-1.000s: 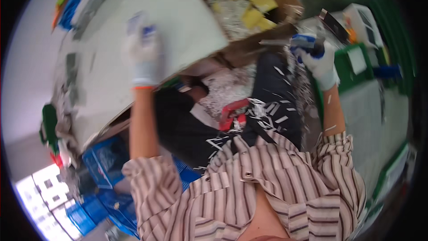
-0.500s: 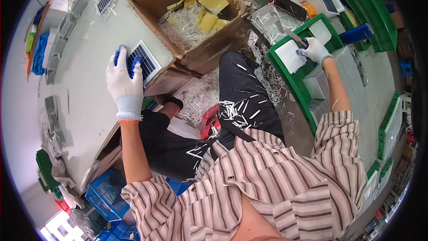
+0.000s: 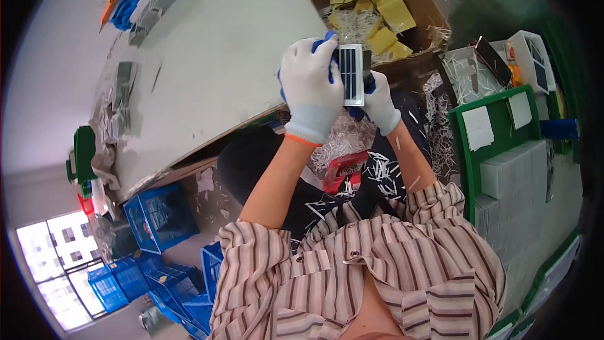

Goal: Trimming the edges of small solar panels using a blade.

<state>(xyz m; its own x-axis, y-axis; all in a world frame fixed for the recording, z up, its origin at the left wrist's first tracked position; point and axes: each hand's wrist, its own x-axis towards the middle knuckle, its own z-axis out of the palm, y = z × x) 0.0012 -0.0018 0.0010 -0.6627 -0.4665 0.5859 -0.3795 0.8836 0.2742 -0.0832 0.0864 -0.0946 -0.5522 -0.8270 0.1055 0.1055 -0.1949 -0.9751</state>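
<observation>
Wide grey table (image 3: 207,69) across the upper left, scattered with small parts along its far edge. Open cardboard box (image 3: 377,6) beyond the table's right end, filled with shredded paper and yellow pieces. Green tray (image 3: 469,170) at the right, carrying white cards and stacked white boxes. Blue crates (image 3: 157,214) on the floor at the lower left. Red object (image 3: 343,170) in the lap among white paper shreds. Left hand (image 3: 309,88), in a white glove with blue fingertips, closed around the left edge of a small solar panel (image 3: 350,75). Right hand (image 3: 377,101), gloved the same, gripping the panel's right edge. Panel held upright between both hands, above the lap, just before the table's near edge.
</observation>
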